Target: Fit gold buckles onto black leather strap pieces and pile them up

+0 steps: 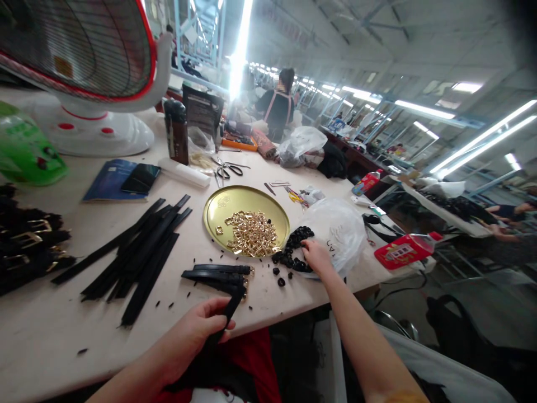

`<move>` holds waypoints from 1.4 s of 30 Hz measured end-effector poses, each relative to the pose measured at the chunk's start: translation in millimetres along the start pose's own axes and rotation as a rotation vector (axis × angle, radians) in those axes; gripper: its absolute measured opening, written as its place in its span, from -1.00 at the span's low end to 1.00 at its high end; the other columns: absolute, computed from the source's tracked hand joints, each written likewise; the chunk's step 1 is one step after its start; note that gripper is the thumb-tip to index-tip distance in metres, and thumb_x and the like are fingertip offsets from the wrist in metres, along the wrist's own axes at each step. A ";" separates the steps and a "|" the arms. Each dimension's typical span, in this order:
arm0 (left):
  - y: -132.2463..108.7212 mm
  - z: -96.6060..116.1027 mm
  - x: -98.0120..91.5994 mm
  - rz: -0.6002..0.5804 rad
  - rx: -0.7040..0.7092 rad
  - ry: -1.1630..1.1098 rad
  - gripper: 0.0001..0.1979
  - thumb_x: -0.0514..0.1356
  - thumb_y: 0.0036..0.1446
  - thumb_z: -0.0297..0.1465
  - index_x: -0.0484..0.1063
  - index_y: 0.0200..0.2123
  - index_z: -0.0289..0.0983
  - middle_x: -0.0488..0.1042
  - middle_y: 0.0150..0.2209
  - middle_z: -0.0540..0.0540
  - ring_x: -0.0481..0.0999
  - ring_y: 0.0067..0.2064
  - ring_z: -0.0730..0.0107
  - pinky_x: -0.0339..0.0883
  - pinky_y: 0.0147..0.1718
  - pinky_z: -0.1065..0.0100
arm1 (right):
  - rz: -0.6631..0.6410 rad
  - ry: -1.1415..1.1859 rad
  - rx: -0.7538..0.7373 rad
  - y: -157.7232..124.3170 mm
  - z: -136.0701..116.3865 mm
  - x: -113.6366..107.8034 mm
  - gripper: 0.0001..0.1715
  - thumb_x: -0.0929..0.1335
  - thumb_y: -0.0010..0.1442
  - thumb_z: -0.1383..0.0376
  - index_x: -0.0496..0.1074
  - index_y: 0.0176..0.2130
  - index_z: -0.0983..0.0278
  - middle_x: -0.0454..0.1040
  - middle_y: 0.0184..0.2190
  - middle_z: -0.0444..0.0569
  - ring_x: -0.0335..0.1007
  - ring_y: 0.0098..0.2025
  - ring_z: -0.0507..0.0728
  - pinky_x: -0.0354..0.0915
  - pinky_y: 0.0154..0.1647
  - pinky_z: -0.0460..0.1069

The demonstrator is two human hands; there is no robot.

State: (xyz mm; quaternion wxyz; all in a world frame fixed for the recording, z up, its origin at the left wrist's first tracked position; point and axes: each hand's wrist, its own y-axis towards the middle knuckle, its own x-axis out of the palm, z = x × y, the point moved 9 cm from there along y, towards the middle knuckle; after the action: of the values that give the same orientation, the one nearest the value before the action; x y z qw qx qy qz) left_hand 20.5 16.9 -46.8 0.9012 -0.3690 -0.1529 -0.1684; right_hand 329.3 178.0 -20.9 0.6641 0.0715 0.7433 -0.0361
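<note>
Left grip [201, 327]: closed round the lower end of a black strap [230, 308], thumb pressed over it, at the near edge of the bench [42, 324]. The strap rises from the grip and leans out over the bench edge.

Just beyond the left grip: a small stack of finished straps [218, 274], lying flat, with gold fittings at their right ends. Further off to its left: a fan of loose black strips [138, 252], spread on the bench surface.

Right grip [316, 256]: resting on a heap of small black loops [293, 246], fingers curled down into them. Whether a loop is pinched cannot be told; the fingertips are hidden. The heap lies partly on a clear plastic bag [339, 229] under and beyond this grip. A few stray loops sit on the bench just to its left.

Immediately left of the right grip: a round gold tray [218, 210] holding a pile of gold buckles [251, 232]. To the right of that grip: a red bottle [405, 250] on its side, near the bench end.
</note>
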 end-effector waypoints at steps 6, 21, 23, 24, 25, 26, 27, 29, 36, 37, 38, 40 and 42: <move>10.5 0.4 -3.9 0.043 -0.021 0.013 -0.63 0.18 -0.11 -0.47 0.36 -0.14 -0.24 0.47 -0.33 0.00 0.44 -0.30 0.48 0.26 -0.39 0.56 | 0.007 0.042 0.050 15.5 2.8 7.6 -0.79 0.29 0.04 0.25 0.42 -0.32 0.30 0.44 -0.38 -0.01 0.32 -0.31 0.12 0.14 -0.32 -0.06; 22.9 11.0 5.0 0.017 -0.033 0.059 -0.73 0.22 -0.08 -0.28 0.34 -0.28 -0.25 0.44 -0.54 0.06 0.37 -0.54 0.59 0.21 -0.52 0.56 | 0.055 0.543 0.035 12.2 -23.5 -11.9 -0.68 0.25 0.05 0.32 0.33 -0.15 0.30 0.41 -0.29 0.01 0.32 -0.23 0.12 0.19 -0.17 0.03; 20.0 16.5 10.5 -0.012 -0.007 0.054 -0.75 0.22 -0.08 -0.28 0.32 -0.32 -0.27 0.43 -0.57 0.06 0.35 -0.58 0.60 0.19 -0.55 0.57 | -0.008 0.696 0.002 -17.5 -45.8 -16.0 -0.66 0.23 0.09 0.22 0.31 -0.12 0.29 0.43 -0.34 -0.04 0.36 -0.32 0.09 0.25 -0.26 0.01; 18.2 19.3 14.1 -0.031 0.005 0.043 -0.75 0.23 -0.10 -0.29 0.31 -0.33 -0.27 0.43 -0.58 0.05 0.34 -0.59 0.60 0.19 -0.56 0.57 | -0.059 0.794 -0.016 -35.4 -60.4 -15.1 -0.65 0.23 0.09 0.16 0.31 -0.14 0.28 0.43 -0.37 -0.07 0.37 -0.37 0.07 0.26 -0.31 -0.01; 16.2 21.6 17.6 -0.048 0.015 0.028 -0.74 0.23 -0.11 -0.30 0.31 -0.34 -0.28 0.43 -0.59 0.05 0.35 -0.58 0.60 0.19 -0.56 0.56 | -0.142 1.042 0.007 -54.7 -74.9 -9.7 -0.65 0.28 0.06 0.13 0.33 -0.20 0.29 0.42 -0.41 -0.08 0.37 -0.40 0.06 0.26 -0.34 -0.01; 14.2 22.9 20.7 -0.063 0.019 0.009 -0.74 0.24 -0.12 -0.30 0.30 -0.35 -0.29 0.43 -0.59 0.04 0.36 -0.57 0.59 0.21 -0.55 0.56 | -0.210 1.250 0.052 -74.3 -88.8 -3.6 -0.67 0.34 0.00 0.12 0.34 -0.27 0.29 0.41 -0.48 -0.11 0.35 -0.45 0.04 0.26 -0.38 -0.03; 12.1 23.2 22.9 -0.072 0.019 -0.011 -0.73 0.25 -0.13 -0.30 0.30 -0.36 -0.29 0.43 -0.59 0.04 0.38 -0.56 0.58 0.22 -0.54 0.55 | -0.266 1.385 0.096 -92.9 -102.5 2.8 -0.71 0.39 -0.06 0.16 0.35 -0.34 0.28 0.39 -0.52 -0.15 0.32 -0.49 0.01 0.23 -0.42 -0.06; 8.4 21.0 24.6 -0.079 0.014 -0.046 -0.72 0.26 -0.16 -0.31 0.29 -0.38 -0.30 0.42 -0.58 0.03 0.40 -0.54 0.56 0.26 -0.51 0.53 | -0.329 1.601 0.184 -123.8 -126.3 14.7 -0.75 0.45 -0.13 0.22 0.34 -0.45 0.28 0.34 -0.60 -0.21 0.23 -0.56 -0.05 0.17 -0.50 -0.13; 5.6 13.2 17.8 -0.075 0.044 -0.138 -0.83 0.21 -0.13 -0.41 0.30 -0.42 -0.32 0.41 -0.57 0.02 0.39 -0.56 0.59 0.24 -0.58 0.57 | -0.572 2.047 0.401 -167.7 -175.1 43.3 -0.81 0.45 -0.11 0.28 0.40 -0.46 0.31 0.44 -0.54 -0.14 0.32 -0.49 -0.02 0.26 -0.45 -0.12; 6.5 12.5 16.9 -0.073 0.038 -0.155 -0.84 0.21 -0.13 -0.43 0.31 -0.42 -0.33 0.42 -0.54 0.01 0.40 -0.55 0.58 0.25 -0.58 0.56 | -0.577 2.050 0.408 -168.7 -175.2 44.3 -0.82 0.44 -0.10 0.28 0.40 -0.45 0.32 0.45 -0.54 -0.13 0.34 -0.48 -0.01 0.28 -0.43 -0.11; 7.4 11.6 16.9 -0.081 0.029 -0.172 -0.84 0.21 -0.13 -0.44 0.32 -0.42 -0.34 0.42 -0.51 0.00 0.41 -0.54 0.58 0.26 -0.58 0.56 | -0.568 2.048 0.426 -169.1 -173.1 45.7 -0.82 0.44 -0.10 0.28 0.41 -0.45 0.32 0.45 -0.54 -0.13 0.35 -0.49 -0.01 0.29 -0.43 -0.12; 8.9 9.7 19.7 -0.122 0.010 -0.199 -0.85 0.20 -0.13 -0.46 0.34 -0.40 -0.36 0.42 -0.49 -0.02 0.41 -0.54 0.59 0.26 -0.58 0.57 | -0.527 2.029 0.484 -169.5 -165.6 49.4 -0.84 0.45 -0.11 0.31 0.41 -0.46 0.32 0.46 -0.57 -0.15 0.35 -0.52 -0.04 0.29 -0.47 -0.15; 9.8 7.9 23.6 -0.173 -0.001 -0.203 -0.84 0.19 -0.12 -0.47 0.35 -0.38 -0.38 0.42 -0.50 -0.04 0.39 -0.55 0.60 0.23 -0.60 0.59 | -0.493 2.003 0.512 -169.0 -159.8 51.5 -0.83 0.46 -0.12 0.32 0.41 -0.47 0.32 0.47 -0.57 -0.15 0.36 -0.52 -0.05 0.30 -0.47 -0.17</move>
State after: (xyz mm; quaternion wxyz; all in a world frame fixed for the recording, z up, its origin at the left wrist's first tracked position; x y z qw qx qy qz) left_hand 44.5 24.7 -38.0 0.8629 -0.3703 -0.2744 -0.2075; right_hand 140.7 37.9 -60.5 -0.3113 0.0537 0.9154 -0.2497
